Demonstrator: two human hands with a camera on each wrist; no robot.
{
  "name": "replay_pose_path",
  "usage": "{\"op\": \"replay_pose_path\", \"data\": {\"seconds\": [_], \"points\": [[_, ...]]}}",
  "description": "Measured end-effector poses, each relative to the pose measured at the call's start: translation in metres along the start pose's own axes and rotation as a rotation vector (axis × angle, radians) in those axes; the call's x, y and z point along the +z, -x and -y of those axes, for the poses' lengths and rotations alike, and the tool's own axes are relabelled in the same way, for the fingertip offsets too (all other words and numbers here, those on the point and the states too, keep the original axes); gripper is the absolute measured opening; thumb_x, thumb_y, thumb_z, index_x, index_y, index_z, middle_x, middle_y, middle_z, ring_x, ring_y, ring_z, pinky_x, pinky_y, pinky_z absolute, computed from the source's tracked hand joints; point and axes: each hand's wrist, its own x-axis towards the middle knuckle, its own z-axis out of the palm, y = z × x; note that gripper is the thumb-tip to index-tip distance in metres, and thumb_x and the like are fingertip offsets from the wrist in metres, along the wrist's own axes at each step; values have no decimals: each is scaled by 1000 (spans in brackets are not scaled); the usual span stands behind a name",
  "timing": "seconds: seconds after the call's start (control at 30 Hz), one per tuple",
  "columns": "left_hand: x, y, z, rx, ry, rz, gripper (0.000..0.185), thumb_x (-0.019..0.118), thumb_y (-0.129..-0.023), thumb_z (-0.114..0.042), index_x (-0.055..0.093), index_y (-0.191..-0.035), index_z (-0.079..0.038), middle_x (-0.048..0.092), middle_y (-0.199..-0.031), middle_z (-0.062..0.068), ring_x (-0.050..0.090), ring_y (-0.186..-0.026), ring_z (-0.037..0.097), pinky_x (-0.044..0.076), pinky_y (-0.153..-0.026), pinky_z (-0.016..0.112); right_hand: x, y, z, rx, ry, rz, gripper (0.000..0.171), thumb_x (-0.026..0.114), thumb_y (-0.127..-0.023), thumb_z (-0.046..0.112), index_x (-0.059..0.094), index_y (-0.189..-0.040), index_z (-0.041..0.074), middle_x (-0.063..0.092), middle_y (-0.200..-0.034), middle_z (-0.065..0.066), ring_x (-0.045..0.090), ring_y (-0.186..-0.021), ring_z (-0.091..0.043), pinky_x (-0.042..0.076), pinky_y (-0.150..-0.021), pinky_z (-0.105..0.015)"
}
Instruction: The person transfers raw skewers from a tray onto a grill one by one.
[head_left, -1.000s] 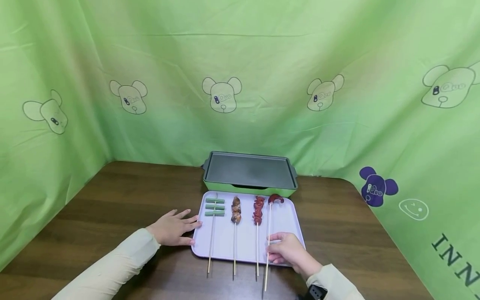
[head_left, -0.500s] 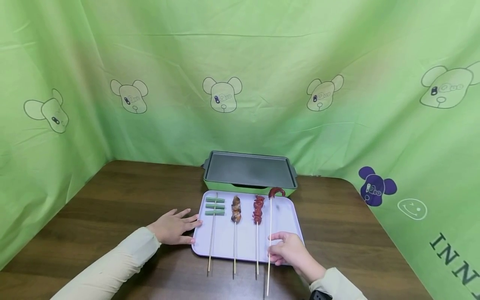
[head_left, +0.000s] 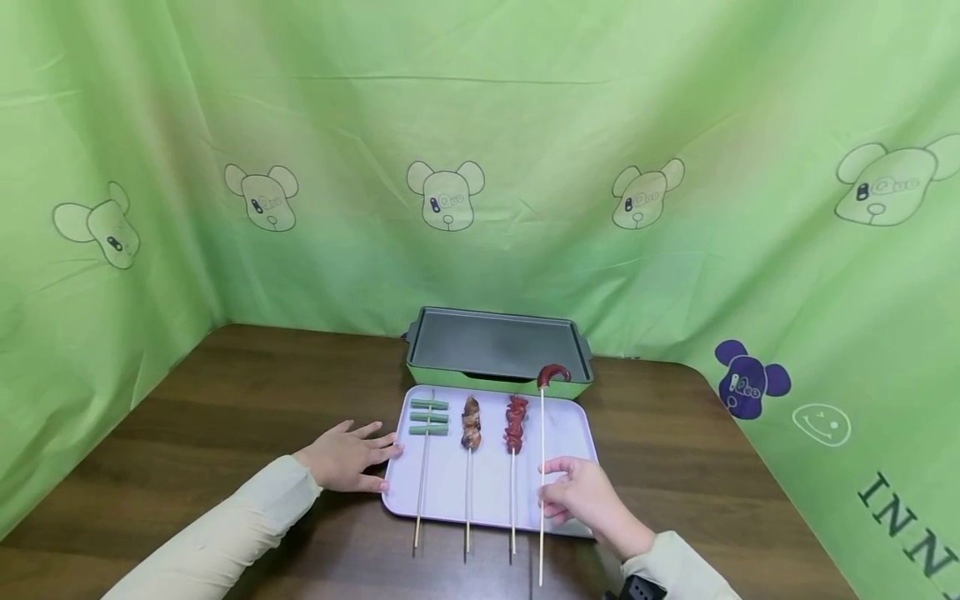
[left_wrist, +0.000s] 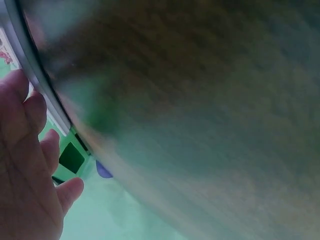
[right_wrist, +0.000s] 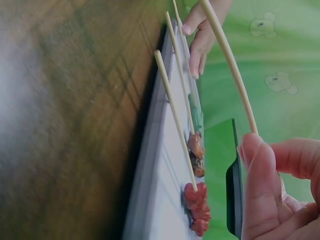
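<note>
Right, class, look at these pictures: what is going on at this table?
A person sits at a wooden table. The right hand pinches the stick of a skewer tipped with a dark red piece, raised off the tray. The left hand rests flat at the tray's left edge. Three skewers lie on the tray: green, brown and red. A griddle stands behind.
</note>
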Motion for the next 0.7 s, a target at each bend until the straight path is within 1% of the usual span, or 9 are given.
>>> {"op": "replay_pose_path", "data": {"seconds": [0.17, 0.27, 0.37, 0.47, 0.7], "points": [[-2, 0, -1, 21, -19, -1, 62, 50, -92, -57, 52, -140, -19, 48, -144, 2, 37, -136, 32, 31, -103, 57, -2, -6, 4, -3, 27, -36, 35, 62, -76, -7, 54, -107, -20, 66, -65, -12, 61, -51, -13, 53, -48, -29], [-3, -1, -2, 11, -43, 9, 62, 51, -91, -57, 51, -140, -20, 48, -144, 1, 36, -136, 31, 32, -103, 57, -4, -12, 6, 8, 36, -60, 33, 62, -76, -7, 55, -106, -19, 66, -64, -12, 62, -51, -14, 53, -48, -29], [-3, -1, -3, -14, -50, 27, 62, 52, -90, -57, 51, -141, -22, 47, -145, -1, 35, -137, 29, 32, -104, 55, -5, -20, 6, 26, 40, -85, 32, 63, -76, -7, 56, -106, -18, 65, -64, -12, 63, -51, -15, 53, -48, -29], [-4, -1, -4, -24, -46, 33, 62, 52, -90, -57, 51, -141, -22, 47, -145, -2, 35, -137, 29, 31, -104, 55, -6, -27, 5, 31, 49, -105, 32, 63, -77, -7, 57, -107, -18, 65, -63, -11, 63, -51, -16, 53, -48, -29], [-5, -1, -4, -11, -39, 23, 61, 52, -90, -56, 51, -141, -21, 47, -145, 0, 36, -137, 30, 32, -104, 56, -10, -37, 9, 18, 14, -139, 37, 60, -77, -8, 56, -112, -19, 64, -62, -10, 61, -49, -13, 50, -46, -25]]}}
